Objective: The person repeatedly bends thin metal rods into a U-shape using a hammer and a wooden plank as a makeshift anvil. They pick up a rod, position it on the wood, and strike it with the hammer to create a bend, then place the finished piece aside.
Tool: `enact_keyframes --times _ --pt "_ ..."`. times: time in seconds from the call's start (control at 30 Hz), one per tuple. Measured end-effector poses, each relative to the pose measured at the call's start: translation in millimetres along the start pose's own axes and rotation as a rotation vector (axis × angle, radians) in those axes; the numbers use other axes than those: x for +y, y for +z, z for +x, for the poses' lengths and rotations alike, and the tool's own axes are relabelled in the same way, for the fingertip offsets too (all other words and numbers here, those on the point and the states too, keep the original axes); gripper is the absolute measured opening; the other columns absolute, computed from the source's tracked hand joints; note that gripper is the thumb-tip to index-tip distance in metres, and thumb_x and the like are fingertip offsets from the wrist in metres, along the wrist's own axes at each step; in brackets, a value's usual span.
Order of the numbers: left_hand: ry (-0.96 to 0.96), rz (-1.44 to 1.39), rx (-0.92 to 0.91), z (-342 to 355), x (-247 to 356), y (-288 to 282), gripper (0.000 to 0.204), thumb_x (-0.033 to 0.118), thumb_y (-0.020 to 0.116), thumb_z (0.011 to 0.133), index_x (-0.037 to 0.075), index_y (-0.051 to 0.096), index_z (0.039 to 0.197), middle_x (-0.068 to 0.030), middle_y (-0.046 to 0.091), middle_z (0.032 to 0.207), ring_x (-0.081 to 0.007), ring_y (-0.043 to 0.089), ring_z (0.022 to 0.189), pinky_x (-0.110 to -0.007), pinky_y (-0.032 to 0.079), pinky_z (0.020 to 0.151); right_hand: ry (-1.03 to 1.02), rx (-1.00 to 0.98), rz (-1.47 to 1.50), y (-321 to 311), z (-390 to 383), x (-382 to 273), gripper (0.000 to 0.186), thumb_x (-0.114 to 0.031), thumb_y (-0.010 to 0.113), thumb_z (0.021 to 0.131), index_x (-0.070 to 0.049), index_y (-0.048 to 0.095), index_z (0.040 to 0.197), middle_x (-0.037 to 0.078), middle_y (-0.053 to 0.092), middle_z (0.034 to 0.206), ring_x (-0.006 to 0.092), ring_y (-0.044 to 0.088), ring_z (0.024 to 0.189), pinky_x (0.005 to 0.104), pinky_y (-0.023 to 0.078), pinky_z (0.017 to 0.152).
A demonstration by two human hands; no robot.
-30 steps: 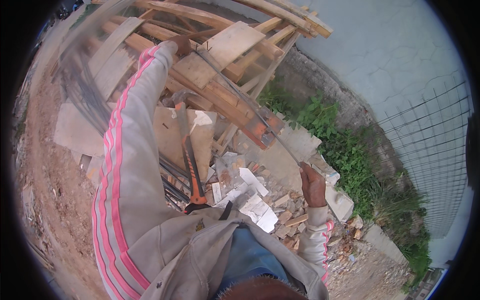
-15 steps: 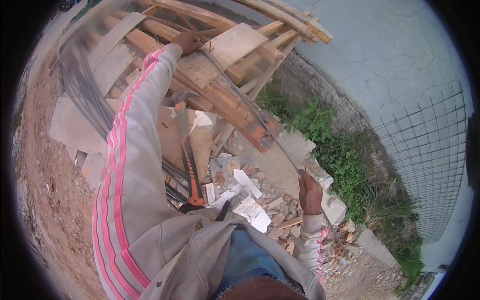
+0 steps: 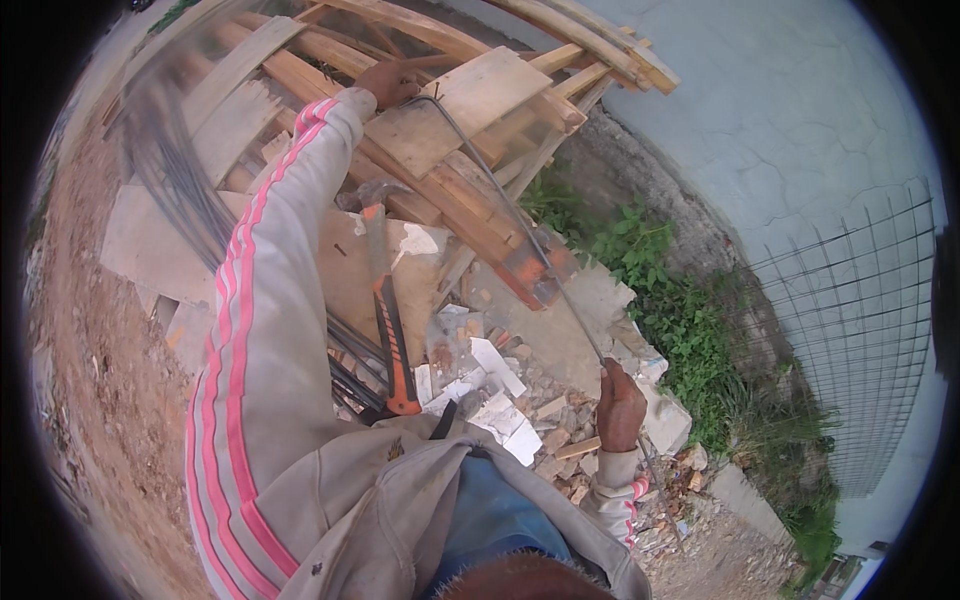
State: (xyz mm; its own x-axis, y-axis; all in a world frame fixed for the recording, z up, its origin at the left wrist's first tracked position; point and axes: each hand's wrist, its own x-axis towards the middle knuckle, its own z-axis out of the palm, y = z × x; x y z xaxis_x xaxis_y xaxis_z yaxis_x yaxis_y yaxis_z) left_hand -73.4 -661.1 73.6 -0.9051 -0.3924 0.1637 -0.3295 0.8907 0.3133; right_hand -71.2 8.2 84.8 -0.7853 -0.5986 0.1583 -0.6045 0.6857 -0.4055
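Note:
A long thin steel rod (image 3: 515,215) runs slantwise from the plank pile down past my right side. My right hand (image 3: 621,405) is closed round it low down, and the rod carries on below that hand. At the upper end, my left hand (image 3: 388,84) has its fingers closed at the rod's short bent tip, beside a board (image 3: 480,100) with a nail (image 3: 436,90) standing up; the fingertips are partly hidden. Between my arms a claw hammer (image 3: 398,345) with an orange and black handle lies against a sheet of plywood (image 3: 340,250).
Several timber planks (image 3: 420,30) are piled ahead. A bundle of steel rods (image 3: 180,200) passes beneath my left arm. Broken tiles and rubble (image 3: 505,410) lie below me. To the right are green weeds (image 3: 690,330), a pale wall (image 3: 790,120) and a wire mesh panel (image 3: 860,330).
The rod's upper end now shows a clear bend beside my left hand. My right hand has shifted slightly downward with the rod. The view has moved a little.

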Motion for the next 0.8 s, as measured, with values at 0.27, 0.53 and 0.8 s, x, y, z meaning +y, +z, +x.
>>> enact_keyframes --times 0.27,0.53,0.8 --pt "-0.08 -0.217 -0.113 9 -19 4 0.037 0.042 0.066 0.087 0.014 0.078 0.107 -0.0154 0.075 0.101 -0.0296 0.071 0.091 -0.042 0.054 0.083 0.045 -0.008 -0.048 4 3 -7 0.019 -0.014 0.064 0.098 -0.006 0.071 0.114 0.021 0.068 0.086 0.0411 0.066 0.077 0.0473 0.051 0.066" --pt "-0.021 -0.057 -0.187 12 -14 13 0.037 0.039 0.073 0.084 0.012 0.073 0.11 -0.0127 0.072 0.112 -0.0293 0.069 0.1 -0.041 0.054 0.088 0.003 0.024 -0.013 6 -3 3 0.021 -0.016 0.061 0.098 -0.012 0.069 0.117 0.017 0.066 0.084 0.0398 0.065 0.074 0.0499 0.05 0.064" --pt "-0.207 0.19 -0.152 14 0 14 0.038 0.038 0.067 0.088 0.015 0.071 0.118 -0.0173 0.071 0.118 -0.037 0.069 0.106 -0.047 0.054 0.093 -0.003 0.037 -0.011 12 2 9 0.016 -0.017 0.062 0.097 -0.013 0.069 0.111 0.018 0.069 0.086 0.0388 0.067 0.078 0.0483 0.052 0.065"
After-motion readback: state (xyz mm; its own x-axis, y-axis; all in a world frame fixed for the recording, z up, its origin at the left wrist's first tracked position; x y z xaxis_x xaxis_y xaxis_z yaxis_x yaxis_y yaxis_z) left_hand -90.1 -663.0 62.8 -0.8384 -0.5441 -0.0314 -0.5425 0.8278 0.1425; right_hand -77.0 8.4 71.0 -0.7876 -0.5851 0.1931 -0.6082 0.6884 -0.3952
